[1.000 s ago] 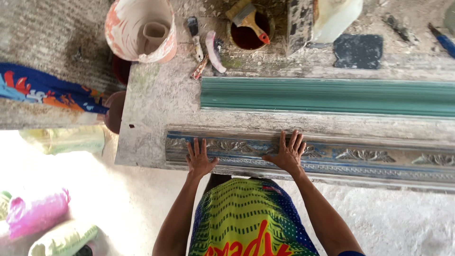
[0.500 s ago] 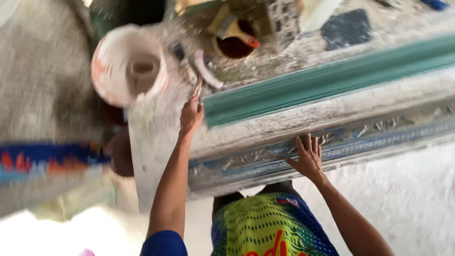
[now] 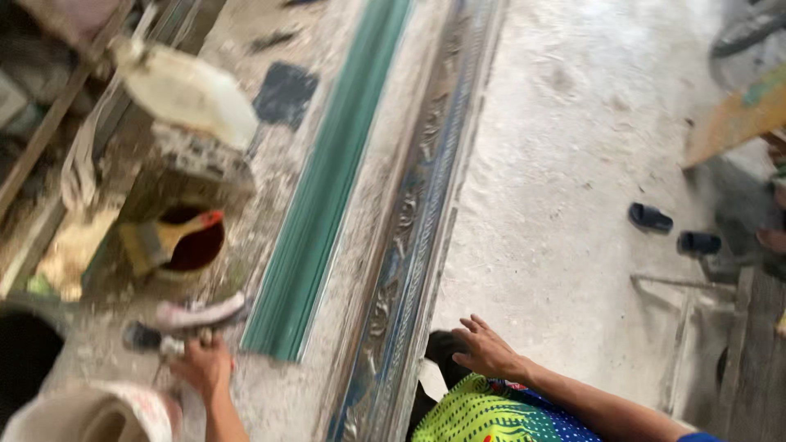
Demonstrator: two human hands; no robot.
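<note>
Concrete floor (image 3: 573,164) fills the right half, running from twelve to five o'clock. A dusty desk (image 3: 270,393) takes the left half, and along it lie a long green moulding (image 3: 327,196) and, at its three o'clock, a carved, blue-tinted moulding (image 3: 417,213) at the desk's edge. At nine o'clock a brush stands in a dark red pot (image 3: 192,245). The left hand (image 3: 205,364), at seven o'clock, has its fingers curled round a small dark-handled tool (image 3: 151,337) lying just short of the green moulding's near end. That tool looks light and stiff, best gripped at its handle. The right hand (image 3: 487,352) hangs spread and empty beside the carved moulding.
</note>
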